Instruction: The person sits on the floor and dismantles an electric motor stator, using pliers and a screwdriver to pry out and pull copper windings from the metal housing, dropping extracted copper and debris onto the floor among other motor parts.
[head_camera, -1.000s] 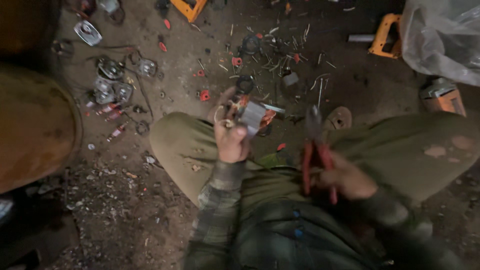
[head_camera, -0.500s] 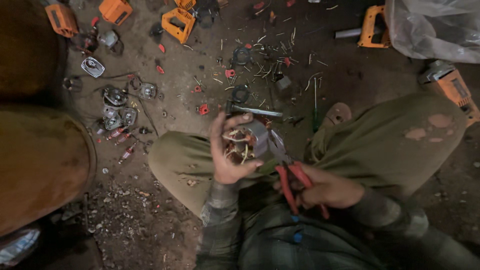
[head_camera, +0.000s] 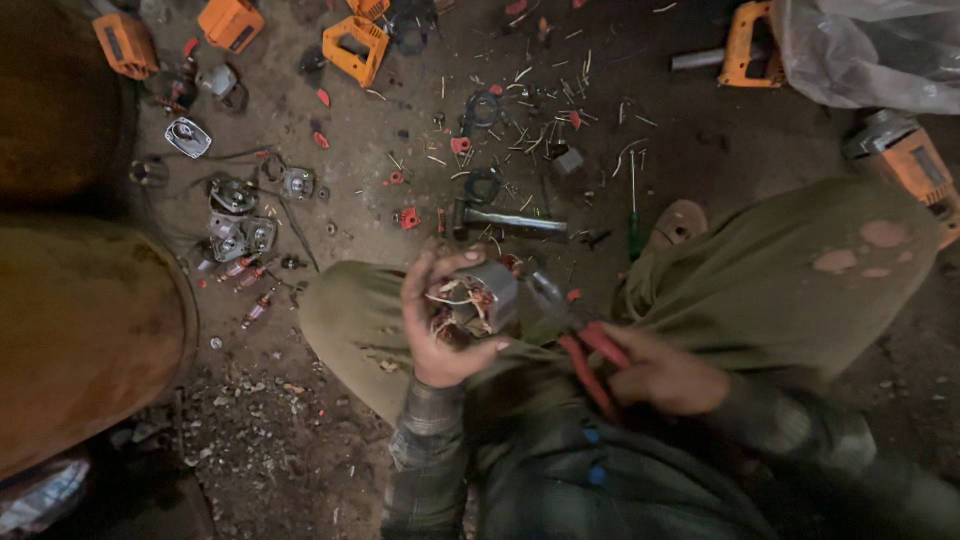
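While the left hand (head_camera: 440, 335) grips a wound motor stator (head_camera: 478, 298) at centre, the right hand (head_camera: 665, 375) clamps red-handled pliers (head_camera: 575, 335) at three o'clock of it; orange housings (head_camera: 355, 45) litter the dirt floor (head_camera: 330, 440) at twelve, a clear plastic bag (head_camera: 870, 50) at one.

There is only one camera, worn on the person's head. It looks almost straight down at the person's lap and at the dirt floor (head_camera: 340, 470) in front of it. The view is close to the left hand (head_camera: 445, 330) and the right hand (head_camera: 665, 375), which sit near the middle, a bit low. The person's bent legs cross the middle of the view. The far part of the floor fills the top. No other view shares this scene.
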